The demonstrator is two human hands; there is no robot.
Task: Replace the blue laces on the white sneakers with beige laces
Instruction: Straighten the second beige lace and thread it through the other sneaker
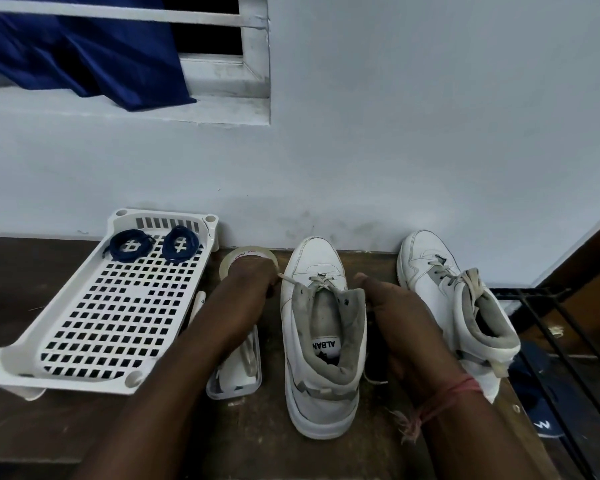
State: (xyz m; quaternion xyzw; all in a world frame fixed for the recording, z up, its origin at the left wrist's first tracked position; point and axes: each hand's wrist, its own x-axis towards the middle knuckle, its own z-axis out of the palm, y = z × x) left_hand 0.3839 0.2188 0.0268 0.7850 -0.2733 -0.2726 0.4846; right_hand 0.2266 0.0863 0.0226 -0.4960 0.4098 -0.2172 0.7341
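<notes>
Two white sneakers stand toes to the wall on the brown table. The left sneaker (321, 327) has a beige lace (321, 282) crossed through its lowest eyelets. My left hand (253, 275) pinches one end of that lace, pulled out to the left. My right hand (385, 296) sits against the shoe's right side, fingers curled; what it holds is hidden. The right sneaker (444, 289) is laced in beige up to its tongue. Two coiled blue laces (130, 245) (181, 247) lie in the white perforated tray (84, 341).
A roll of clear tape (243, 256) lies behind my left hand. A clear plastic box (236, 375) sits under my left forearm. A black metal rack (561, 341) and a blue slipper (541, 407) are at the right, past the table edge.
</notes>
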